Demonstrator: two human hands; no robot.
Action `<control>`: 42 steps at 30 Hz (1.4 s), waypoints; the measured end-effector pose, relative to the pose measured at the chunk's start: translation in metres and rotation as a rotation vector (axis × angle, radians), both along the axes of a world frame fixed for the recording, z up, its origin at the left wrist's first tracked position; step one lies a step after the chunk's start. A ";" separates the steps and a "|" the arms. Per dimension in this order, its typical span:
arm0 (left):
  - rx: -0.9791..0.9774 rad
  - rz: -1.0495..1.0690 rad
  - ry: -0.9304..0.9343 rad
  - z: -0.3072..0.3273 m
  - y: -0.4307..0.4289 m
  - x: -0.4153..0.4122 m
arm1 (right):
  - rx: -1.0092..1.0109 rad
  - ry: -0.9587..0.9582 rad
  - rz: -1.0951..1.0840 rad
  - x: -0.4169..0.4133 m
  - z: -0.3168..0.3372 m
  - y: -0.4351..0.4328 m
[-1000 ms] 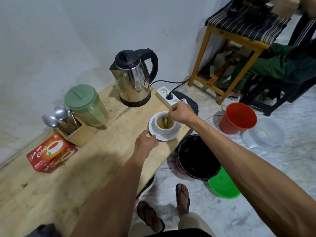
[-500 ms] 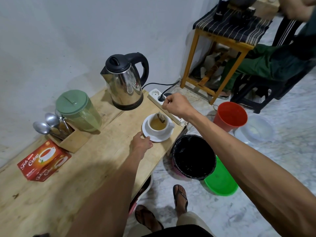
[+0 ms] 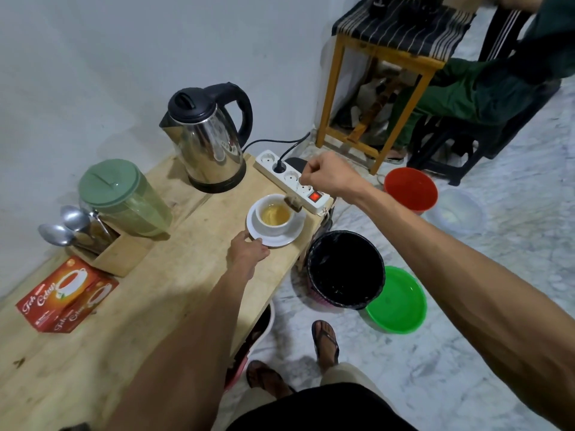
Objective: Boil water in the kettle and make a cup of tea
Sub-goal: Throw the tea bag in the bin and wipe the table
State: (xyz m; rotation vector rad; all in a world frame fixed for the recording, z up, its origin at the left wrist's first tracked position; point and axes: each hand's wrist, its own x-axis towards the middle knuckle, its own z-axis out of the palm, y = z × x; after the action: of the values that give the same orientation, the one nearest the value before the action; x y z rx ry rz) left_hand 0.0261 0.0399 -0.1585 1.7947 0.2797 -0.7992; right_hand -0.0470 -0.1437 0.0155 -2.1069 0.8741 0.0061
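A white cup (image 3: pixel 275 216) of pale tea stands on a white saucer (image 3: pixel 273 239) near the right end of the wooden table (image 3: pixel 149 293). My right hand (image 3: pixel 326 177) is raised above and right of the cup, pinching the string of a wet tea bag (image 3: pixel 293 204) that hangs over the cup's right rim. My left hand (image 3: pixel 249 250) grips the saucer's near edge. The steel kettle (image 3: pixel 207 138) with black lid and handle stands behind the cup.
A white power strip (image 3: pixel 291 178) with a lit red switch lies right of the kettle. A green-lidded jug (image 3: pixel 123 197), a wooden spoon holder (image 3: pixel 115 250) and a red tea box (image 3: pixel 65 293) sit to the left. On the floor: black bin (image 3: pixel 345 269), green basin (image 3: pixel 396 300), red bucket (image 3: pixel 410 188).
My right hand has lifted up and to the right, pulling the tea bag out of the tea to hang over the cup's rim. My left hand stays on the saucer.
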 end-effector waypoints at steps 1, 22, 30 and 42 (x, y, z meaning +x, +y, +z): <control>-0.005 0.007 0.002 -0.001 -0.001 -0.001 | -0.002 0.007 0.007 -0.006 0.003 -0.004; -0.024 0.037 -0.152 -0.010 -0.003 -0.021 | -0.134 0.552 0.048 -0.108 -0.179 -0.087; -0.124 0.124 -0.188 -0.027 0.000 -0.025 | -0.156 0.654 0.113 -0.110 -0.250 -0.104; -0.127 0.272 -0.139 -0.027 -0.006 -0.030 | -0.160 0.545 0.221 -0.084 -0.238 -0.088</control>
State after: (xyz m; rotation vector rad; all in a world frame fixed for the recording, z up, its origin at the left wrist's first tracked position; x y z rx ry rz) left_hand -0.0040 0.0337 -0.1856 1.6405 0.3643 -0.4875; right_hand -0.1309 -0.2318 -0.2224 -2.3859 0.9676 0.6724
